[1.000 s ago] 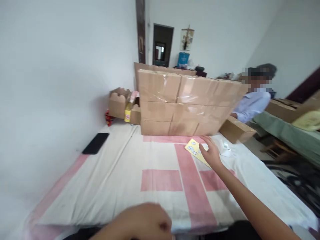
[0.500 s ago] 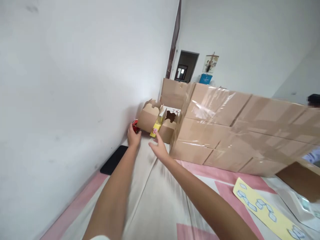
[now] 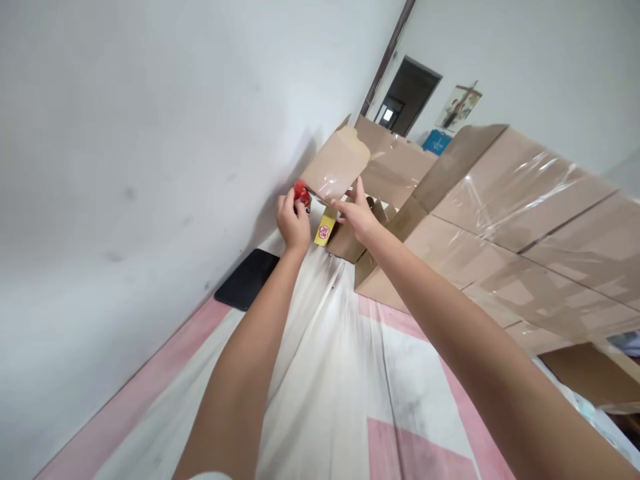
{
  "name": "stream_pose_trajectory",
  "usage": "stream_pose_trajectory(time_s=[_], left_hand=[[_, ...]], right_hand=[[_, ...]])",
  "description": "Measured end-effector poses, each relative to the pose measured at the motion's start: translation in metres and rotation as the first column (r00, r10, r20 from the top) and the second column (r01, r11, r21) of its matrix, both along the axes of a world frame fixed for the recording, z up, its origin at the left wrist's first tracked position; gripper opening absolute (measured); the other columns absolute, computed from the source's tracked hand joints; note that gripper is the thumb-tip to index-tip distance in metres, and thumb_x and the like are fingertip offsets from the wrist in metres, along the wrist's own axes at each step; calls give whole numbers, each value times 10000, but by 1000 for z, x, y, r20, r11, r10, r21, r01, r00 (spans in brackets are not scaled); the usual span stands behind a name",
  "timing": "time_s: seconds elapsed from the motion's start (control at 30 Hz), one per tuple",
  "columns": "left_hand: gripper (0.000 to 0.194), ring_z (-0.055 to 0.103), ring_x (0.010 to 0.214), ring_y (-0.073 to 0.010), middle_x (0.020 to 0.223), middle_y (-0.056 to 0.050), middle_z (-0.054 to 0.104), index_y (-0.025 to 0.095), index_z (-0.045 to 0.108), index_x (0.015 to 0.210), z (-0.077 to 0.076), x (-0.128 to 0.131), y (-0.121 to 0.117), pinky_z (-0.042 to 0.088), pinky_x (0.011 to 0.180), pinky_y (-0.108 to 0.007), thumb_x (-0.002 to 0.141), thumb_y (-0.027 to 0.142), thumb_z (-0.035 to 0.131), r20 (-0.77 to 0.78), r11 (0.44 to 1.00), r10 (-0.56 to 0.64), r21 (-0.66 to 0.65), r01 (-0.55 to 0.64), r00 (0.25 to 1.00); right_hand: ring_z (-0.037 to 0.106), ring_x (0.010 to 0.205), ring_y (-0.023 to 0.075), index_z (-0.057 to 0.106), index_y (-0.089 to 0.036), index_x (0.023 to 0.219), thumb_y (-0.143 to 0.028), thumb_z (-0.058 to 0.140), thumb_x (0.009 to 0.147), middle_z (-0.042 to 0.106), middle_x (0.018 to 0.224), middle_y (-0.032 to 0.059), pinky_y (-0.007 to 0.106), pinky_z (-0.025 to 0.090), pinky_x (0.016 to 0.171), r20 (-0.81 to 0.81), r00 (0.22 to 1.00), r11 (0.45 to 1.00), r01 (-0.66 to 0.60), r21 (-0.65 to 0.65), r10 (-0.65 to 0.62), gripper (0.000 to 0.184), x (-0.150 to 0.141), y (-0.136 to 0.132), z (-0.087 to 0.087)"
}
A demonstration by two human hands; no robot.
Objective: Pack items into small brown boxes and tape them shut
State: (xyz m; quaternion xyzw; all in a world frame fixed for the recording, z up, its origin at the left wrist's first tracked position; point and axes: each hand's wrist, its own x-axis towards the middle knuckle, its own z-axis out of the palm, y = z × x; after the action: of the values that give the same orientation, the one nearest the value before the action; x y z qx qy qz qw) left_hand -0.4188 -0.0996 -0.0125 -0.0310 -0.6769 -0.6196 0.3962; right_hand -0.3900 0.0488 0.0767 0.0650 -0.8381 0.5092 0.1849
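At the far end of the cloth-covered surface, by the wall, my left hand (image 3: pixel 294 223) is closed around a shiny red packet (image 3: pixel 301 191), whose lower part is hidden. My right hand (image 3: pixel 359 219) grips the lower corner of an open cardboard box (image 3: pixel 336 160), thumb along its edge and fingers partly behind it. That box is tilted and raised above the surface. Below and between my hands stands a small yellow box (image 3: pixel 325 229) with a red-and-white logo. Another open cardboard box (image 3: pixel 346 241) sits just right of it, partly covered by my right hand.
A wall of taped cardboard boxes (image 3: pixel 500 220) lines the right side. The white wall (image 3: pixel 150 167) runs close on the left. A flat black object (image 3: pixel 249 279) lies against it on the pink-and-white cloth (image 3: pixel 320 373). A brown cardboard flap (image 3: pixel 590 373) juts out at lower right.
My right hand has moved from the yellow box to the left cardboard box, which is now lifted and tilted. My left hand stays at the red packet. The view has turned and shifted.
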Motion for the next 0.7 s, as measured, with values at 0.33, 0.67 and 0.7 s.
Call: stream_pose_trajectory(time_s=[0.33,0.67,0.7], left_hand=[[287,627,1075,-202,1113,-90,662,173,650,1199,37,91,14,516,995,-382,975,213,474,-116,964,-261,-87,252,958],[320,611,1163,-243,1268,-99,632,177,618,1211,-23,41,7,525,1022,-498,978,394,586,223,958,-133,278,68,966],[322,629,1124,-233,1231,-93,649,177,619,1211,-30,35,6,541,996,-483,978,397,587,251,954,-155,291,78,956]], right_hand=[[553,1280,265,645,-243,1324,-270,576,819,585,1398,82,426,476,1107,3,990,950,135,282,-142,510,90,-42,27],[253,1496,376,384,-151,1490,-356,582,824,221,1638,195,565,299,1186,-449,833,593,548,590,-324,724,86,-1,48],[214,1510,394,321,-157,1533,-374,584,828,160,1669,184,593,286,1180,-459,837,570,541,618,-297,784,72,-6,57]])
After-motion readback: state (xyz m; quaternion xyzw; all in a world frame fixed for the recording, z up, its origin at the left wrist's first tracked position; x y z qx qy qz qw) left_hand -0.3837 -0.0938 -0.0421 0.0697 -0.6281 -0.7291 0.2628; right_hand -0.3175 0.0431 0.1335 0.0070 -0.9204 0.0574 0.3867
